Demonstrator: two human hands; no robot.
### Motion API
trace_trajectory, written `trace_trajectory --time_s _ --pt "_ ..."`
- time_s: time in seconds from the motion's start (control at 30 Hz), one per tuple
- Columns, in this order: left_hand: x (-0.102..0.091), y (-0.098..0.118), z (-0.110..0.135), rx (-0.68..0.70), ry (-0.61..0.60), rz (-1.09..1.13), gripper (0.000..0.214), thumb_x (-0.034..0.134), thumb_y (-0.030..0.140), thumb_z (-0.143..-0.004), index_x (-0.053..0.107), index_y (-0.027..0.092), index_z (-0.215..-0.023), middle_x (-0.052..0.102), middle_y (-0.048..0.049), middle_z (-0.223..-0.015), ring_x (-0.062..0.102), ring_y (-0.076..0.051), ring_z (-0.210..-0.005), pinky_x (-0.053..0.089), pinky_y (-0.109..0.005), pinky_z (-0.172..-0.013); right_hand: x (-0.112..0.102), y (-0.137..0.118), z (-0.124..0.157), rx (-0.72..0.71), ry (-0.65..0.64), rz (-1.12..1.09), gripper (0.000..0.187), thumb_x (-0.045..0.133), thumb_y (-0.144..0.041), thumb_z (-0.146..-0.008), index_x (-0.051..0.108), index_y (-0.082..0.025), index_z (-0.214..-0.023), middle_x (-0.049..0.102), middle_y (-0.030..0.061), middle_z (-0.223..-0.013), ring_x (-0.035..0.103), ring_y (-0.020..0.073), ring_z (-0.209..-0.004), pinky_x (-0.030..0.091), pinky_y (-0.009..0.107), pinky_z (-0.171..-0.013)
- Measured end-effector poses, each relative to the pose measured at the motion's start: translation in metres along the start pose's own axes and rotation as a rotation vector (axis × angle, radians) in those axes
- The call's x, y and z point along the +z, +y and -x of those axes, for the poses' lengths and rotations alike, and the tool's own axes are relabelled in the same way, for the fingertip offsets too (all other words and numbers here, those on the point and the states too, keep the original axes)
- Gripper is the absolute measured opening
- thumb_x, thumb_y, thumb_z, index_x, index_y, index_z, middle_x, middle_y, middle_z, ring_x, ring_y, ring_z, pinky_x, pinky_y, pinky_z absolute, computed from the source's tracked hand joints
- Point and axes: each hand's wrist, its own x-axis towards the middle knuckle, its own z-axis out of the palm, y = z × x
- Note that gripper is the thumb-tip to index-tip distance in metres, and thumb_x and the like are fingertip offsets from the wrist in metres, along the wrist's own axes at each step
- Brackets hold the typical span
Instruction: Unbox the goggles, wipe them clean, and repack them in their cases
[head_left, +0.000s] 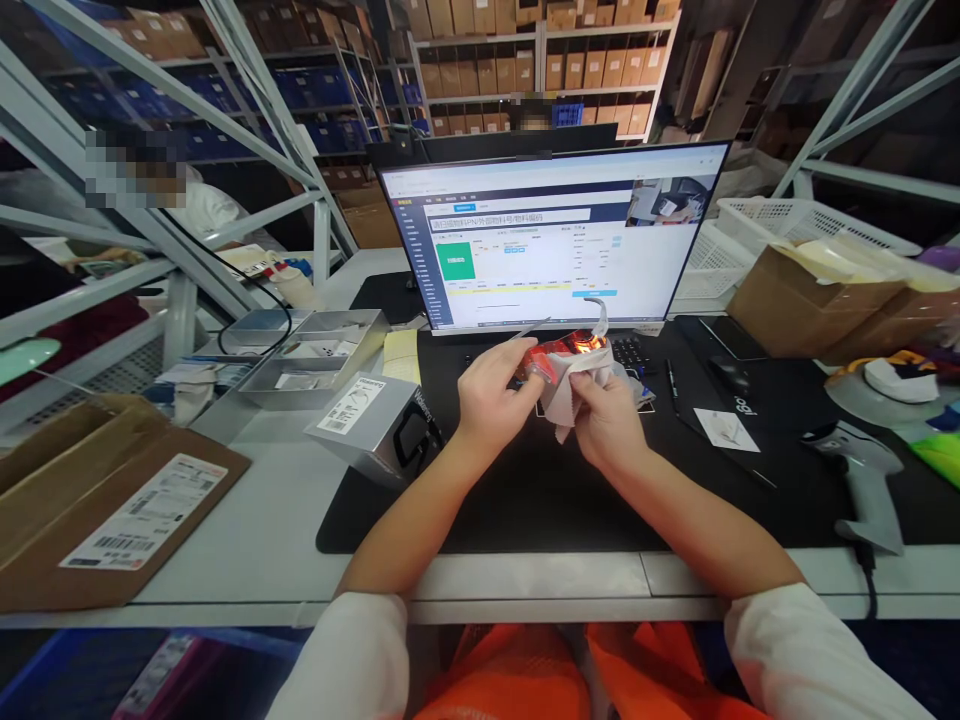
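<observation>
Racks: big shelving (540,48) at the back, rows of brown cartons on it.
Desk: light grey desk (525,590) running right across in front of the person.
Screen: wide monitor (555,240) behind the hands, page of text open, green block on the left and a little camera picture at upper right.
Mat: black mat (495,510) on the desk, under both forearms.
Left-side carton: brown cardboard carton (97,500) at the desk's left end, white label facing up.
Silver one: silver box (360,450) with a label on top, just left of the left forearm.
Left hand: the left hand (495,390) has its thumb and fingers pinching the left end of the red item, other fingers bunched close together.
Right hand: the right hand (604,410) pinches the white wrap, thumb on the near side, fingers mostly tucked behind it.
Scanner: grey barcode scanner (862,470) lying near the right edge, well apart from the hands.
White stuff: crumpled white wrap (559,400) hanging between the hands, touching the red item.
Red bit: shiny red item (589,343) held up in front of the monitor's lower edge, too small to say what it is.
Mouse: black mouse (729,375) on the mat's right side.
</observation>
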Motion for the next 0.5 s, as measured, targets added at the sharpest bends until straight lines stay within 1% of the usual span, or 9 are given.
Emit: trace_trajectory --time_s 0.03,0.1,0.13,0.2,0.23,0.3,0.4,0.47,0.5 --pt "0.000 0.000 0.000 0.002 -0.011 0.009 0.030 0.063 0.011 -0.083 0.073 0.017 -0.110 0.080 -0.0069 -0.105 0.076 -0.020 -0.096 0.061 -0.032 -0.091 0.000 -0.001 -0.002 -0.011 0.003 -0.005 0.032 0.090 -0.040 -0.066 0.069 -0.019 -0.078 0.066 -0.0013 -0.062 0.060 0.0163 -0.047 0.054 0.030 -0.046" --pt "0.002 0.001 0.001 0.008 -0.025 0.052 0.031 0.064 0.010 -0.082 0.073 0.016 -0.111 0.079 -0.0080 -0.105 0.076 -0.020 -0.096 0.061 -0.032 -0.091 -0.004 -0.008 -0.009 -0.053 0.035 -0.041 0.032 0.091 -0.036 -0.062 0.071 -0.019 -0.081 0.074 0.0022 -0.076 0.070 0.0207 -0.064 0.062 0.034 -0.063" --pt "0.003 0.001 0.002 0.000 -0.026 0.080 0.030 0.064 0.010 -0.082 0.074 0.016 -0.111 0.079 -0.0083 -0.106 0.076 -0.020 -0.097 0.061 -0.032 -0.091 -0.007 -0.014 -0.014 -0.073 0.058 -0.061 0.033 0.091 -0.035 -0.061 0.072 -0.019 -0.082 0.076 0.0031 -0.082 0.072 0.0219 -0.071 0.063 0.035 -0.070" --pt "0.005 0.000 0.004 -0.054 -0.021 0.139 0.028 0.067 0.013 -0.083 0.074 0.017 -0.110 0.079 -0.0081 -0.108 0.076 -0.020 -0.098 0.061 -0.033 -0.093 -0.015 -0.026 -0.025 -0.107 0.106 -0.083 0.034 0.091 -0.036 -0.063 0.072 -0.019 -0.084 0.076 0.0031 -0.086 0.073 0.0214 -0.078 0.063 0.034 -0.077" --pt "0.006 -0.002 0.004 -0.115 -0.016 0.185 0.026 0.069 0.016 -0.084 0.075 0.018 -0.109 0.079 -0.0079 -0.108 0.076 -0.021 -0.099 0.061 -0.034 -0.093 -0.020 -0.032 -0.030 -0.122 0.124 -0.077 0.033 0.091 -0.037 -0.065 0.072 -0.019 -0.085 0.076 0.0029 -0.086 0.073 0.0207 -0.078 0.063 0.033 -0.079" --pt "0.006 -0.008 0.003 -0.303 0.023 0.351 0.024 0.073 0.027 -0.086 0.074 0.019 -0.108 0.079 -0.0081 -0.108 0.076 -0.023 -0.102 0.061 -0.036 -0.093 -0.030 -0.044 -0.038 -0.175 0.154 -0.055 0.032 0.089 -0.039 -0.069 0.071 -0.018 -0.086 0.075 0.0028 -0.086 0.073 0.0192 -0.079 0.063 0.031 -0.081" --pt "0.003 -0.020 -0.004 -0.560 0.152 0.751 0.034 0.080 0.042 -0.083 0.071 0.023 -0.110 0.076 -0.0081 -0.119 0.072 -0.027 -0.116 0.058 -0.040 -0.101 -0.045 -0.063 -0.045 -0.364 0.181 -0.056 0.024 0.085 -0.033 -0.075 0.072 -0.016 -0.085 0.074 0.0035 -0.088 0.073 0.0168 -0.081 0.062 0.028 -0.085" --pt "0.000 -0.024 -0.009 -0.643 0.190 0.980 0.037 0.081 0.044 -0.082 0.069 0.027 -0.112 0.071 -0.0065 -0.131 0.063 -0.027 -0.131 0.051 -0.043 -0.111 -0.053 -0.078 -0.047 -0.510 0.191 -0.079 0.013 0.078 -0.026 -0.081 0.073 -0.015 -0.087 0.075 0.0039 -0.090 0.073 0.0158 -0.086 0.060 0.027 -0.089" --pt "-0.001 -0.023 -0.011 -0.670 0.177 1.061 0.037 0.081 0.044 -0.083 0.068 0.029 -0.113 0.069 -0.0054 -0.136 0.058 -0.027 -0.138 0.048 -0.044 -0.115 -0.057 -0.085 -0.048 -0.566 0.194 -0.086 0.008 0.073 -0.022 -0.084 0.074 -0.015 -0.089 0.075 0.0041 -0.091 0.073 0.0159 -0.090 0.059 0.027 -0.092"
